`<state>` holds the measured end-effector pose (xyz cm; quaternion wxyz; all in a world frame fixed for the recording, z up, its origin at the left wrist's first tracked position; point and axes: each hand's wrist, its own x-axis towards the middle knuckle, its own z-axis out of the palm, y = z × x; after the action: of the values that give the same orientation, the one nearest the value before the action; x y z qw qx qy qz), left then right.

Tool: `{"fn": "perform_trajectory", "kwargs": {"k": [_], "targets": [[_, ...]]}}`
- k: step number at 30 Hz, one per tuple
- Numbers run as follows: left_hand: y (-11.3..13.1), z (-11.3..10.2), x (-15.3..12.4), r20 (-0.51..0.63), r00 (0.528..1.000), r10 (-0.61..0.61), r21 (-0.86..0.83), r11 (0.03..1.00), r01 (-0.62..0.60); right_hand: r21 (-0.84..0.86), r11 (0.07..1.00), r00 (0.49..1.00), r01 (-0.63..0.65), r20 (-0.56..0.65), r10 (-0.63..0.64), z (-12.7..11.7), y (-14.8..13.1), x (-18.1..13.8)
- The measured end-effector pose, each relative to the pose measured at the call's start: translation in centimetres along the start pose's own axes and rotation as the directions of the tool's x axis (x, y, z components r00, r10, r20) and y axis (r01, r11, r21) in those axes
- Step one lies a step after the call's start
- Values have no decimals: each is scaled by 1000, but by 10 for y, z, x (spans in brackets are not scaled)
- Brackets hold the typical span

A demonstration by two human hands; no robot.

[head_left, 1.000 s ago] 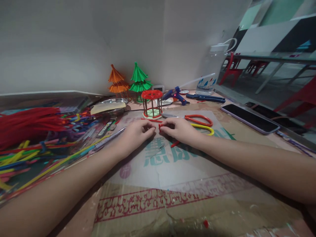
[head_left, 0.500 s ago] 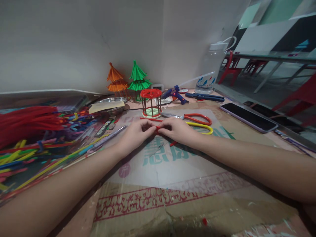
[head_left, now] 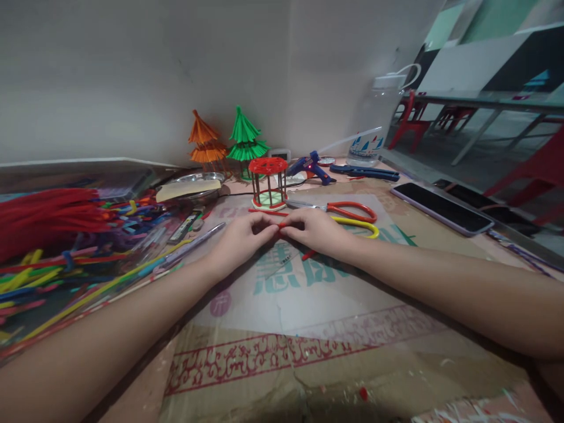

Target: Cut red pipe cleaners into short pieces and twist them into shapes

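Note:
My left hand (head_left: 240, 238) and my right hand (head_left: 315, 230) meet fingertip to fingertip over the printed cardboard sheet (head_left: 291, 294). Both are closed in a pinch on a small red straw piece (head_left: 281, 224), of which only a sliver shows between the fingers. Just behind the hands stands a small pavilion model (head_left: 268, 183) with a red roof, dark posts and a pale green base. A red straw bit (head_left: 309, 255) lies under my right wrist.
Red-handled scissors (head_left: 348, 209) and a yellow-handled tool (head_left: 359, 226) lie right of the hands. A blue glue gun (head_left: 311, 167), orange and green paper trees (head_left: 220, 144), a water bottle (head_left: 374, 126), a phone (head_left: 440, 207) and a heap of coloured straws (head_left: 66, 235) surround the sheet.
The two hands have drawn together until their fingertips touch, closing the small gap seen a second ago. The view has shifted slightly downward.

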<state>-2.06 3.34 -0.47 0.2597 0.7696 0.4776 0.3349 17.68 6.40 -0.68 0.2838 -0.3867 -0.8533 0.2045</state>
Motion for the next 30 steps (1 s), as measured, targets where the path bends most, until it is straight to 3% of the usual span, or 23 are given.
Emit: {"fn": "perform_trajectory", "kwargs": {"k": [16,22,25,30], "targets": [[9,0,-2,23,1000,-5,58,998,4,37,996,995,-87,49,85,-2,-1,3],[9,0,-1,21,1000,-6,60,998,5,43,997,996,-66,55,63,-2,-2,2],[4,0,-1,-2,999,-33,-32,999,32,15,998,997,-68,50,67,-6,-4,2],[-5,-1,3,43,995,-88,-369,924,97,-192,981,991,-38,118,62,-15,-6,3]]}}
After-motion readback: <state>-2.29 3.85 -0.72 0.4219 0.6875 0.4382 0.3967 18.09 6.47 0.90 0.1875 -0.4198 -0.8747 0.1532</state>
